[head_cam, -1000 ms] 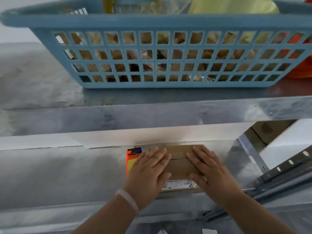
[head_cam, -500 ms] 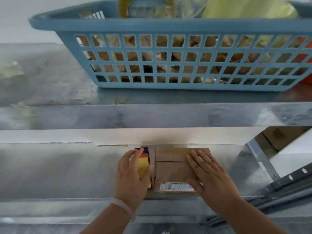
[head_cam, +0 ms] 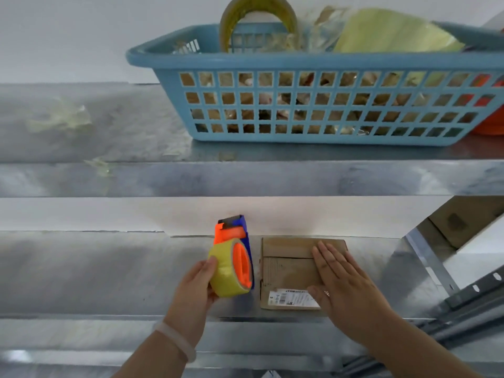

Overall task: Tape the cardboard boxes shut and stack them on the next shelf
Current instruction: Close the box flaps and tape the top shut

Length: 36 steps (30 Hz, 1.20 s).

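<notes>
Your left hand (head_cam: 196, 282) has left the flat brown cardboard box (head_cam: 286, 271), where it lay pressed a second ago. It now grips the orange-and-blue tape dispenser with its yellow roll (head_cam: 233, 264), thumb on the roll and fingers curled round behind. The dispenser, which lay flat beside the box a moment ago, is raised and tilted, with its cutter end pointing toward the back wall. It sits just beside the box's left edge and does not touch the box.

Your right hand (head_cam: 346, 287) has stayed where it was, fingers straight and flat on the right half of the box, pinning the flaps down. The box itself has not shifted. It lies on the lower grey metal shelf (head_cam: 109, 274) with its white label (head_cam: 291, 298) toward you.

This looks like the turn from closing the flaps to taping them. The seam shows no tape yet, so the sealing and the stacking are both still to do. Above, the blue plastic basket (head_cam: 300, 105) sits on the upper shelf.
</notes>
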Tool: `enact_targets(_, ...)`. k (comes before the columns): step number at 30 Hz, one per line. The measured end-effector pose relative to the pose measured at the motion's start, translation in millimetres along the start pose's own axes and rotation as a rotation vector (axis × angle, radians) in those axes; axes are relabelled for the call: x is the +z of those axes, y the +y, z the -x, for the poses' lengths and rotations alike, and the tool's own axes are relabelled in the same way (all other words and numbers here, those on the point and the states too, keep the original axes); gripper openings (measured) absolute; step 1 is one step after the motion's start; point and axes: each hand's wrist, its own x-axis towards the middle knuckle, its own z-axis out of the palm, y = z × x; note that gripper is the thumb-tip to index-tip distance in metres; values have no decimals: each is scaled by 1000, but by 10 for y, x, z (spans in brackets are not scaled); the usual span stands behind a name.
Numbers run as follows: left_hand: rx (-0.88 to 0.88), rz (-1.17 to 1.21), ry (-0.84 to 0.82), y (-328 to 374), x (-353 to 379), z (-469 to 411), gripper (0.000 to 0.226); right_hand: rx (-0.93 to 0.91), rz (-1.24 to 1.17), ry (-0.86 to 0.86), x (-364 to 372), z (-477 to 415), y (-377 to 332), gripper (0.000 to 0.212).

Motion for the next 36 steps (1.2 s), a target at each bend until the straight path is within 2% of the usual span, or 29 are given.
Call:
enact_targets(3, -1, 241, -149, 167, 101, 161, 50, 38, -83, 58, -74, -17, 59, 61)
enact_targets(6, -20, 302, -282, 294, 244, 290, 49, 40, -214, 264, -231, 6, -17, 51)
enact_targets(8, -50, 314, -368, 345, 380, 347, 49, 81, -492, 474, -306, 46, -106, 47)
enact_targets(10, -97, 326, -450, 371, 543, 393, 51, 179, -858, 546, -403, 56, -166, 44)
enact_targets(13, -138, 328, -533, 376, 792, 457, 53, 334, -1458, 334, -578, -8, -207, 31)
enact_targets(15, -143, 303, -575, 368, 940, 487, 56, 304, -1930, 98, -652, -39, -194, 39)
enact_targets(16, -141, 267, -587, 362, 997, 491, 56, 269, -2092, 32, -670, -28, -181, 45)
enact_targets(18, -134, 144, -580, 326, 1071, 474, 55, 200, -2269, -3, -686, 7, -150, 48)
enact_targets(22, -140, -50, -544, 254, 1121, 437, 52, 137, -2451, 47, -632, 51, -103, 45)
enact_targets(24, -71, -146, -538, 257, 1130, 429, 48, 134, -2490, 82, -600, 82, -64, 41)
enact_targets(26, 174, -440, -474, 249, 1097, 369, 32, 154, -2511, 126, -582, 122, 9, 38)
enact_targets(28, 589, -809, -333, 230, 1013, 264, 17, 211, -2499, 182, -560, 144, 119, 41)
enact_targets(30, 922, -1051, -189, 191, 937, 143, 35, 267, -2460, 228, -536, 149, 239, 46)
enact_targets(31, 985, -1132, -156, 170, 913, 83, 44, 282, -2432, 244, -531, 146, 293, 46)
enact_targets(34, 876, -1293, -249, 70, 898, -81, 54, 336, -2337, 301, -534, 127, 432, 44)
enact_targets(36, 803, -1293, -281, -45, 896, -166, 53, 393, -2231, 338, -545, 114, 504, 41)
